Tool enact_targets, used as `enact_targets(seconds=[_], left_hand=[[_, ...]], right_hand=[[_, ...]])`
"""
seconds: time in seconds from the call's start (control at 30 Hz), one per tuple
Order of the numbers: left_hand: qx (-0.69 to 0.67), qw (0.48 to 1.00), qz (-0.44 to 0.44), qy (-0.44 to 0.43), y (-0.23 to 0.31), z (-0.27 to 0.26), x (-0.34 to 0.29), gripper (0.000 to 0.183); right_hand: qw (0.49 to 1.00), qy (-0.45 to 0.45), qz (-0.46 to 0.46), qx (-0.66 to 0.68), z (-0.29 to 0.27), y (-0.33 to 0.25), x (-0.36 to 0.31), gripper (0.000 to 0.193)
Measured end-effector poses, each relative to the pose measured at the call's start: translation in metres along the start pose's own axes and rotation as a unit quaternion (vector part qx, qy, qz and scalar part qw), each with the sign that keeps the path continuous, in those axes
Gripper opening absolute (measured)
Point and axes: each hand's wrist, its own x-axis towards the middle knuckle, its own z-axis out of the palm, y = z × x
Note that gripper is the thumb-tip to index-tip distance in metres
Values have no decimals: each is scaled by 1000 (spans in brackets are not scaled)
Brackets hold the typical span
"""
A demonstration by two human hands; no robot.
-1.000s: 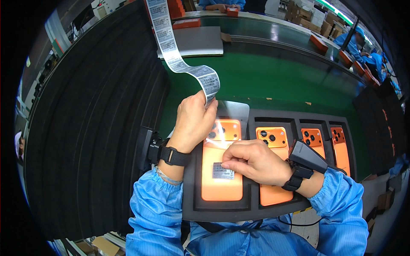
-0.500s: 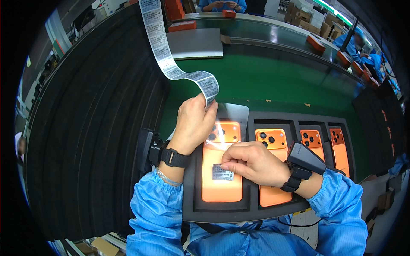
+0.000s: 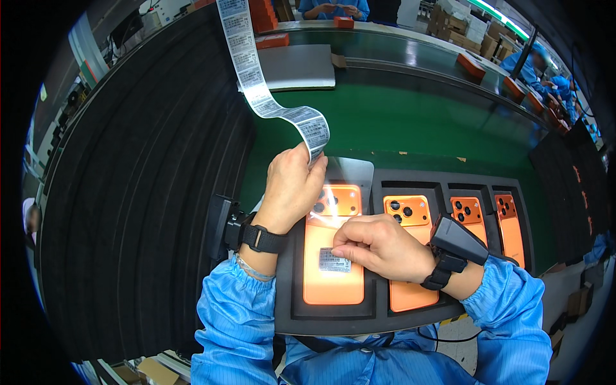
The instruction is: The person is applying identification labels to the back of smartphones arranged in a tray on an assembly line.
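Note:
My left hand (image 3: 290, 187) is closed on the lower end of a long strip of printed silver labels (image 3: 247, 61), which curls up and away from it. An orange phone (image 3: 333, 289) lies back up beneath my hands in a black foam tray (image 3: 283, 298). My right hand (image 3: 385, 247) pinches the upper right corner of a small silver label (image 3: 332, 263) at the middle of that phone's back. Whether the label lies fully flat on it, I cannot tell. A glossy see-through sheet (image 3: 358, 168) shows behind the phone's camera end.
In the tray's other slots, to the right, lie several orange phones (image 3: 509, 224). Stacked black foam trays (image 3: 135, 192) rise on the left. Beyond the green bench (image 3: 410, 122) runs a conveyor (image 3: 410, 54) with orange boxes (image 3: 471, 66). People in blue work at the back.
The label strip's upper part has swung slightly right. Both hands stay almost in place, the right one still pinching the label on the phone.

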Motion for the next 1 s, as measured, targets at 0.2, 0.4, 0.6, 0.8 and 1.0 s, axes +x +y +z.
enact_targets(seconds=[0.2, 0.4, 0.6, 0.8, 1.0], left_hand=[[-1, 1000, -5, 1, 1, 1, -1, 17], [0, 1000, -20, 0, 0, 3, -1, 17], [7, 1000, 3, 7, -2, 5, 1, 18], [-2, 1000, -25, 11, -1, -4, 0, 19], [-137, 990, -16, -27, 19, -45, -35, 15]], right_hand=[[1000, 10, -23, -19, 1, 3, -2, 10], [984, -10, -73, -160, 2, 3, -9, 18], [904, 47, -171, -389, -5, -5, 9, 54], [875, 123, -155, -443, -7, 3, 20, 56], [916, 234, -184, -270, -26, -6, 6, 60]])
